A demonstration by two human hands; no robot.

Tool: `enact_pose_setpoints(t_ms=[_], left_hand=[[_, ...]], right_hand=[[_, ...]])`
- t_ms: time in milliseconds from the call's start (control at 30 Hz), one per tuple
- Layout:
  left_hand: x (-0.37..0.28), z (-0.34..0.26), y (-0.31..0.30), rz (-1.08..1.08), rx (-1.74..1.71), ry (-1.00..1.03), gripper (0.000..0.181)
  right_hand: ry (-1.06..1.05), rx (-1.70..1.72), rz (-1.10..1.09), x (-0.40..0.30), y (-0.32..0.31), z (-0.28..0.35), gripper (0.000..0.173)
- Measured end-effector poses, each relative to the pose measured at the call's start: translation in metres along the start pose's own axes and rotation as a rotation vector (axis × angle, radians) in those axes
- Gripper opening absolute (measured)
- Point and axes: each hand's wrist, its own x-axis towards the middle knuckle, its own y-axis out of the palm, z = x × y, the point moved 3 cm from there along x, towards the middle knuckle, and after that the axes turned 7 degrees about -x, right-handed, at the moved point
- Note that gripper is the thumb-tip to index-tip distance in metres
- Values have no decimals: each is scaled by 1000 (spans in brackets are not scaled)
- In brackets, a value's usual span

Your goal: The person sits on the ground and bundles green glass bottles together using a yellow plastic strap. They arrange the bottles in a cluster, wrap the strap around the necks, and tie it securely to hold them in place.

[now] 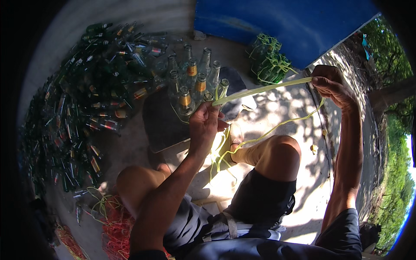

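A pale yellow-green plastic strip [266, 89] is stretched between my two hands. My left hand [205, 120] pinches its near end in front of a cluster of upright clear glass bottles [191, 79], some with orange labels. Raised to the right, my right hand [334, 86] grips the other end between thumb and fingers. From there a thin loose length [276, 125] sags back toward my feet. The bottles stand close together on a dark board [162, 126], with strip running near their bases. My left hand partly hides the nearest bottles.
A large heap of green and clear bottles [97, 94] covers the floor at left. Strip-tied green bottles [271, 61] stand beside a blue panel [253, 19]. Red netting [115, 224] lies by my left leg. My bent knees [284, 156] flank the board's near side.
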Motion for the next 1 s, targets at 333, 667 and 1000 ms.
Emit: enact_pose_setpoints(t_ms=[333, 667, 1000], left_hand=[[-1, -3, 10, -120, -137, -10, 27], [-1, -23, -18, -295, -97, 61, 28], [2, -21, -27, -394, -236, 97, 31]], right_hand=[[-284, -201, -86, 87, 16, 15, 26], [-548, -313, -70, 217, 132, 50, 22], [-669, -331, 43, 306, 218, 70, 19]])
